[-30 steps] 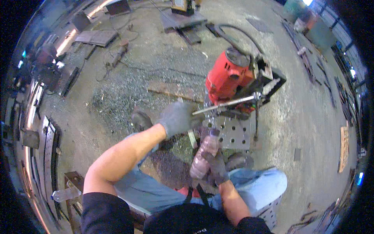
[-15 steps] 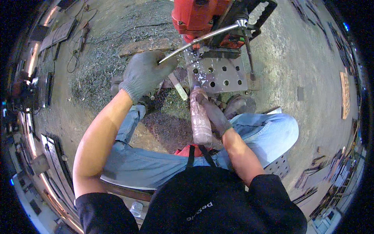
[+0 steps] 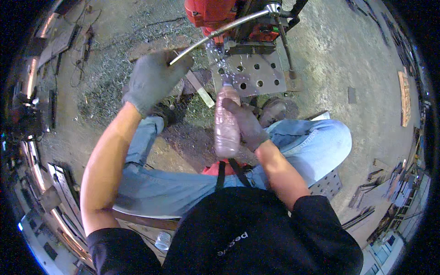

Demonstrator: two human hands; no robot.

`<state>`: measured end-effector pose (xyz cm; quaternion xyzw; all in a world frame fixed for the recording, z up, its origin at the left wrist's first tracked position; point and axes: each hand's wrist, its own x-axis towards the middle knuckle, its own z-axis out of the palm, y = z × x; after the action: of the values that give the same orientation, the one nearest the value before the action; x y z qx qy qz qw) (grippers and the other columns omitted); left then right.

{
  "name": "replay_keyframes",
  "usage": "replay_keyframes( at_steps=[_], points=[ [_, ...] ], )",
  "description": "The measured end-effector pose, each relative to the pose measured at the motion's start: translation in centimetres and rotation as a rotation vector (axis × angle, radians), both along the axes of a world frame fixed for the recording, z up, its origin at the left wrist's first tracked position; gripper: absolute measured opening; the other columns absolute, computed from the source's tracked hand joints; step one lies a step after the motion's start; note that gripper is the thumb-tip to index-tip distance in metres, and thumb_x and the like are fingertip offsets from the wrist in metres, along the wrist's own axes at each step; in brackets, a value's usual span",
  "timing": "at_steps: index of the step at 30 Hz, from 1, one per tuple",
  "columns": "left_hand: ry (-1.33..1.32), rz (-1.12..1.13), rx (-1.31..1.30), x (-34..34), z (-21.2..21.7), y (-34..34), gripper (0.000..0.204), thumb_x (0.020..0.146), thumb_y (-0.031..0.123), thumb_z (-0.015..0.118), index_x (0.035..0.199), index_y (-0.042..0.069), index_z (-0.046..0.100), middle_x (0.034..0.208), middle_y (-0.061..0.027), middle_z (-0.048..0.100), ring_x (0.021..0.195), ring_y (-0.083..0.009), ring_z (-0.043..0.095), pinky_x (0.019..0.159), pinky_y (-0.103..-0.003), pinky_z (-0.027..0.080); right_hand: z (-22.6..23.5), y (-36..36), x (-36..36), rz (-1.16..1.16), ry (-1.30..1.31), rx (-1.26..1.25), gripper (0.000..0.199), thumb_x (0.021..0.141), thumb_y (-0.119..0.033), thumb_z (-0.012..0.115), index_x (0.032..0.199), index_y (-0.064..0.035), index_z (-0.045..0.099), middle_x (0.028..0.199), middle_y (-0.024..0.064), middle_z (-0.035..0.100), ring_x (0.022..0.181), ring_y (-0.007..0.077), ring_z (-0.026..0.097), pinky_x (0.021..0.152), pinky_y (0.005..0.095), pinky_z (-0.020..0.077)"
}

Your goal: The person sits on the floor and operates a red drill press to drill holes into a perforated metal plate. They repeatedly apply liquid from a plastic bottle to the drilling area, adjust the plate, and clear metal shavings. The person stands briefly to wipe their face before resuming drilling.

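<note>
My left hand [image 3: 156, 81], in a grey glove, is closed round the near end of a long metal lever [image 3: 215, 33]. The lever runs up to the hub of a red drill machine [image 3: 211, 13] standing on a flat metal plate [image 3: 269, 74] with rows of round holes. In my gloved right hand [image 3: 250, 126] is a plastic bottle [image 3: 226, 137] of cloudy brownish liquid, its side wrinkled under the fingers. The bottle's nozzle points at the plate, where whitish drops and splashes lie below the drill. The drill's tip is hidden.
Metal shavings [image 3: 103, 98] cover the floor at left. A flat metal strip [image 3: 200, 91] lies beside the plate. My shoe [image 3: 273, 112] is close to the plate's near edge. A clear cup [image 3: 162, 240] stands by my seat, and metal stock [image 3: 389, 197] lies at right.
The view has shifted, so the machine appears higher and further left. The lever's held end has swung slightly toward me with my left hand. The bottle lies straighter in line with the plate.
</note>
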<state>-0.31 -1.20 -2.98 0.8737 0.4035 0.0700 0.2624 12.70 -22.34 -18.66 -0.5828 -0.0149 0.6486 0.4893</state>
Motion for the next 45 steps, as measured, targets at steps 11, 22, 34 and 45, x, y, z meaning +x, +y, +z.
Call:
replay_keyframes(
  at_steps=[11,22,34,45],
  points=[
    [-0.089,-0.009,-0.005,-0.7,-2.5,1.2,0.049,0.099,0.048,0.049,0.103,0.003,0.069,0.075,-0.0152,0.065,0.071,-0.0262,0.065,0.068,-0.039,0.051,4.6,0.5,-1.2,-0.08,0.168,0.02,0.037,0.091,-0.036,0.067,0.112,-0.0065,0.063,0.09,0.0037,0.065,0.077,0.0151,0.064,0.071,0.0325,0.054],
    [-0.205,0.039,-0.201,-0.9,-2.4,1.0,0.049,0.101,0.047,0.048,0.101,0.002,0.068,0.073,-0.01,0.066,0.069,-0.0184,0.065,0.068,-0.034,0.052,3.7,1.1,-0.7,-0.063,0.102,0.034,0.03,0.105,-0.044,0.046,0.113,-0.0183,0.06,0.093,-0.0067,0.057,0.079,0.0046,0.052,0.071,0.0228,0.0471],
    [0.021,0.162,-0.109,-0.1,0.5,0.2,0.05,0.096,0.043,0.054,0.082,-0.003,0.068,0.073,-0.0271,0.063,0.07,-0.04,0.066,0.066,-0.048,0.049,2.2,0.4,-0.3,-0.049,0.057,0.034,0.054,0.087,-0.052,0.07,0.12,-0.0108,0.06,0.094,0.0012,0.062,0.081,0.0138,0.061,0.072,0.0299,0.0524],
    [-0.175,0.006,-0.157,-0.9,-2.4,0.9,0.047,0.103,0.045,0.046,0.105,0.003,0.068,0.072,-0.0067,0.065,0.068,-0.0157,0.062,0.066,-0.033,0.05,4.5,0.8,-1.5,-0.032,-0.089,0.104,0.053,0.087,-0.043,0.069,0.122,-0.0048,0.059,0.102,0.0078,0.065,0.094,0.0211,0.063,0.084,0.0343,0.0519]
  ],
)
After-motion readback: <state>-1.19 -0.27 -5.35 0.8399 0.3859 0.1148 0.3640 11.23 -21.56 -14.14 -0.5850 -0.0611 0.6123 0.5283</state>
